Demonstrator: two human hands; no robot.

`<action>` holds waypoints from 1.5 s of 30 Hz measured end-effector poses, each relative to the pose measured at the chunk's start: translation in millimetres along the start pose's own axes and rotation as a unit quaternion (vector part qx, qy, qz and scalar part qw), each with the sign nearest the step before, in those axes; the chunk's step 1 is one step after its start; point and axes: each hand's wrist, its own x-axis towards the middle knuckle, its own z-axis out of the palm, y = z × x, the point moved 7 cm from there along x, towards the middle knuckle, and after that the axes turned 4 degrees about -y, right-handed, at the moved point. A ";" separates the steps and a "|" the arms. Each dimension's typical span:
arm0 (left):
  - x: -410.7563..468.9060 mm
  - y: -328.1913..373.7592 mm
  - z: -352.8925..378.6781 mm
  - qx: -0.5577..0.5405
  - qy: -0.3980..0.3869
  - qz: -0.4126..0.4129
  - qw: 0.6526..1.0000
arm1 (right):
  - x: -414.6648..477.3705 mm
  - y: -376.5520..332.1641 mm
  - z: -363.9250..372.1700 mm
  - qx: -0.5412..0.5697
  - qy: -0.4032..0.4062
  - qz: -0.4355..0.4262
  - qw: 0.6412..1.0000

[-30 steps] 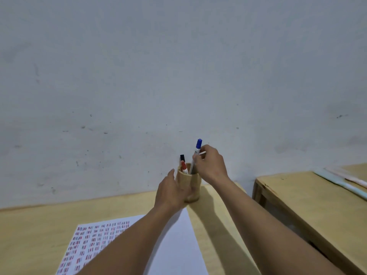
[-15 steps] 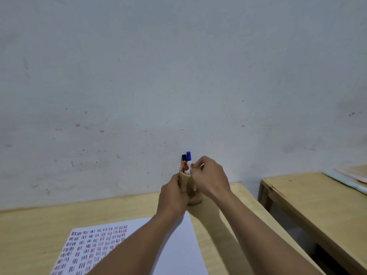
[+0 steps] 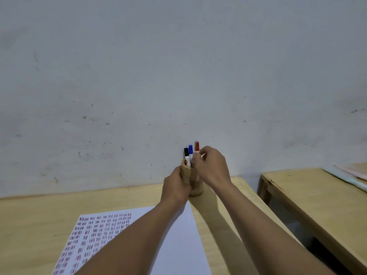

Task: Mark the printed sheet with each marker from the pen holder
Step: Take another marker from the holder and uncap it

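A wooden pen holder [image 3: 196,187] stands at the back of the table against the wall. My left hand [image 3: 175,187] wraps around its left side. Black marker [image 3: 186,154] and blue marker [image 3: 190,150] stand inside it. My right hand [image 3: 211,166] pinches the red marker [image 3: 196,146], whose red cap rises above the other two. The printed sheet [image 3: 103,231], white with rows of small red and dark marks, lies on the table below my arms; my left forearm covers part of it.
The light wooden table [image 3: 39,215] ends at the right near a gap. A second wooden table [image 3: 309,195] stands to the right with pale papers [image 3: 349,173] on it. A grey wall fills the background.
My right hand lowered the blue marker into the holder, then took the red marker, which now stands higher than before. The left hand stayed on the holder.
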 end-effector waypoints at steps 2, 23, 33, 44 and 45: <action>-2.3 2.0 -1.6 0.005 0.001 -0.006 1.000 | -1.2 -9.3 -13.7 0.035 0.023 -0.008 0.999; -129.6 68.6 -141.1 -0.073 0.087 0.093 0.989 | -119.7 -92.7 -32.3 0.028 -0.121 -0.084 0.989; -172.3 34.1 -148.6 -0.169 0.081 0.088 0.978 | -182.8 -85.3 -16.4 0.077 -0.026 -0.094 0.992; -187.5 16.9 -153.8 -0.196 0.007 0.070 0.978 | -224.5 -79.1 61.1 0.684 -0.192 0.273 0.648; -187.5 15.8 -155.9 -0.188 0.010 0.072 0.980 | -224.0 -81.8 63.2 0.691 -0.189 0.269 0.644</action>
